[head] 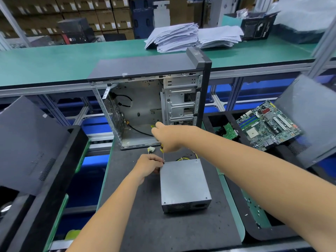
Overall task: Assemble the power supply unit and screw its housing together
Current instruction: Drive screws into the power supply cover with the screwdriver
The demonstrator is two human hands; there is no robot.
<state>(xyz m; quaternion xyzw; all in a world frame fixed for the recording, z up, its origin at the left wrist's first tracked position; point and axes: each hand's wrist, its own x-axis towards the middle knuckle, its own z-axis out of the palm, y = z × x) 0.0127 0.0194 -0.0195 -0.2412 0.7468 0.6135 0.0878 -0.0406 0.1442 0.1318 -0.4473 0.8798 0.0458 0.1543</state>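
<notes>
Right hand (168, 138) grips a screwdriver (163, 155) upright — tip at the power supply unit's (183, 184) far-left corner, left hand (150, 163) pinching there.

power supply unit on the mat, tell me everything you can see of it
The power supply unit is a grey metal box lying flat on the dark mat, front of the open computer case. Small screws sit in its near top corners; vents show on its near face. Yellow wires leave its far side. The left hand touches its far left corner, where the screwdriver held by the right hand points down.

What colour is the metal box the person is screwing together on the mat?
The power supply housing is plain matte grey, seen clearly in the head view.
</notes>
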